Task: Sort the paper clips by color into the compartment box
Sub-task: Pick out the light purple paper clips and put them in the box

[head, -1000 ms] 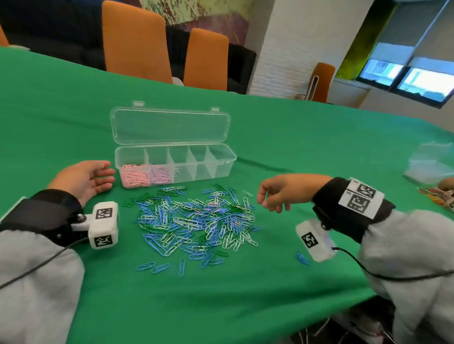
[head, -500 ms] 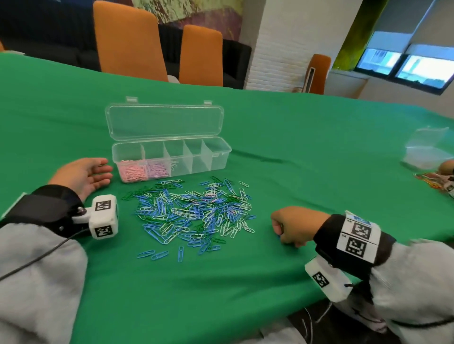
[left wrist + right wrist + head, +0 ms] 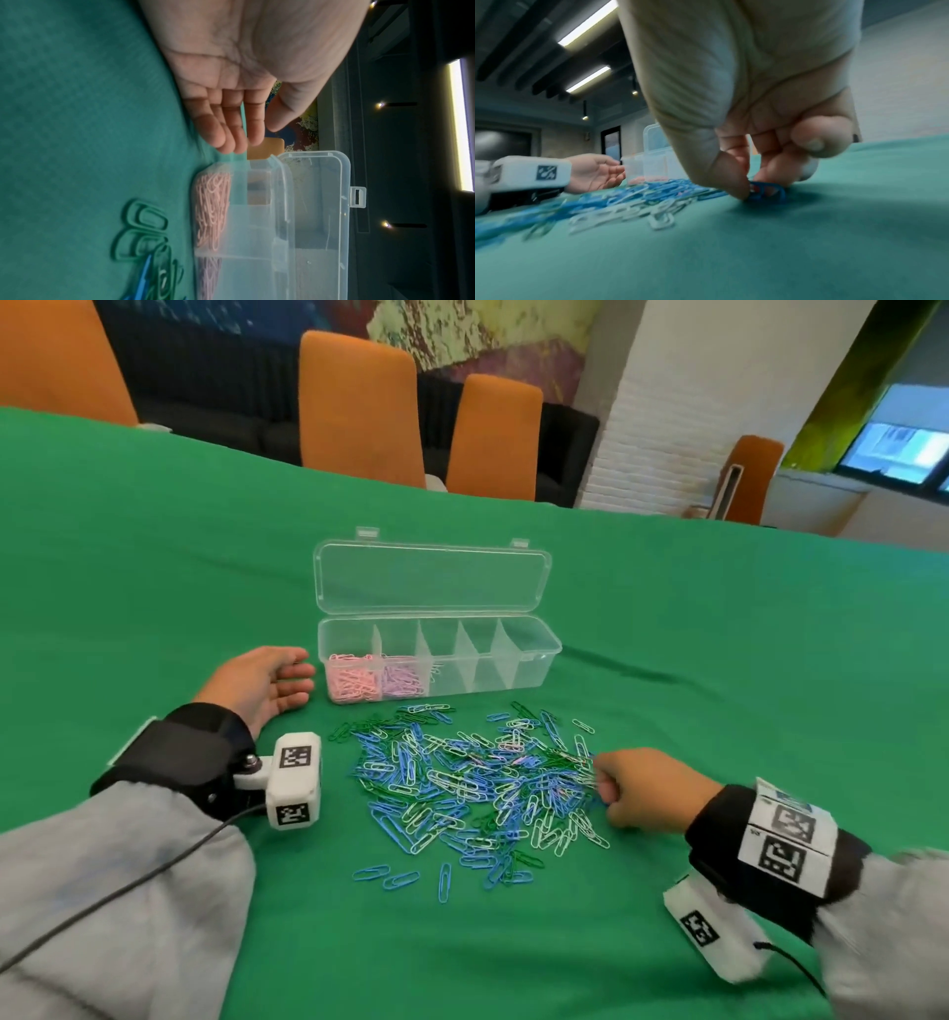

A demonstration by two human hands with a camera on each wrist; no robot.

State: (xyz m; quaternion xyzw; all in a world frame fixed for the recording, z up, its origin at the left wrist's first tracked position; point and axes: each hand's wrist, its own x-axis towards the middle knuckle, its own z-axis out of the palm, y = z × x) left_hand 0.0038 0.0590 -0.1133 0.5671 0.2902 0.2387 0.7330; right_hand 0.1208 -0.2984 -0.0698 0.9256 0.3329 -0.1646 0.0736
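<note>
A clear compartment box [image 3: 534, 660] stands open on the green table, pink clips [image 3: 354, 680] in its leftmost cell and lilac clips [image 3: 403, 677] in the one beside it. In front lies a pile of blue, green and white paper clips [image 3: 472, 783]. My right hand [image 3: 606, 791] is at the pile's right edge, thumb and fingers pinching a blue clip [image 3: 767, 191] against the cloth. My left hand [image 3: 277, 683] rests palm up just left of the box [image 3: 308, 223], fingers [image 3: 226, 132] relaxed and holding nothing.
The green cloth [image 3: 719, 660] covers the whole table. Orange chairs [image 3: 359, 408] stand along the far edge. A few stray blue clips [image 3: 400, 878] lie in front of the pile, toward me.
My right hand drew back to the near right, then slid left to the pile's right edge with clips. The left hand stayed put beside the box.
</note>
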